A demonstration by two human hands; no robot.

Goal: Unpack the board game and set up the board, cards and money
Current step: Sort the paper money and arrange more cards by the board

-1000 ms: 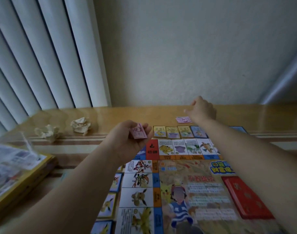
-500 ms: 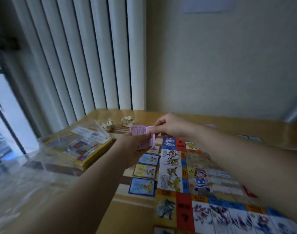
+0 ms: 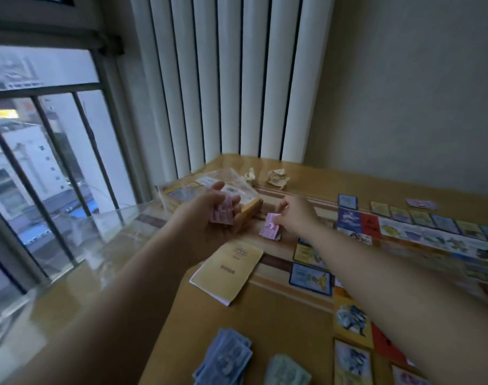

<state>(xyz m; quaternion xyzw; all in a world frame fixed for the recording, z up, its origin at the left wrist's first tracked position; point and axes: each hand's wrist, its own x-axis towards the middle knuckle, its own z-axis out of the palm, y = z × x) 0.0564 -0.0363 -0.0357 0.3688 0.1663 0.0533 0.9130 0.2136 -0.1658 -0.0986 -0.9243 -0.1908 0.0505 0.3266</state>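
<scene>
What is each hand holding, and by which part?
Left hand cups a small stack of pink bills in its palm, fingers curled round the sides. Right hand pinches one pink bill by its top edge.

Left hand [image 3: 206, 218], right hand [image 3: 297, 218] bare; left forearm [image 3: 120, 295], right forearm [image 3: 389, 279] bare to frame edge.

wooden table [image 3: 278, 315], white vertical blinds [image 3: 229, 79] in corner, barred window [image 3: 43, 134] left, plain beige wall [image 3: 417, 93], dim daylight

table [image 3: 278, 315] | board [image 3: 370, 224], booklet [image 3: 229, 269], blue notes [image 3: 226, 359], green notes [image 3: 285, 370], cards [image 3: 310, 279], crumpled paper [image 3: 277, 177], box [image 3: 179, 193]
</scene>
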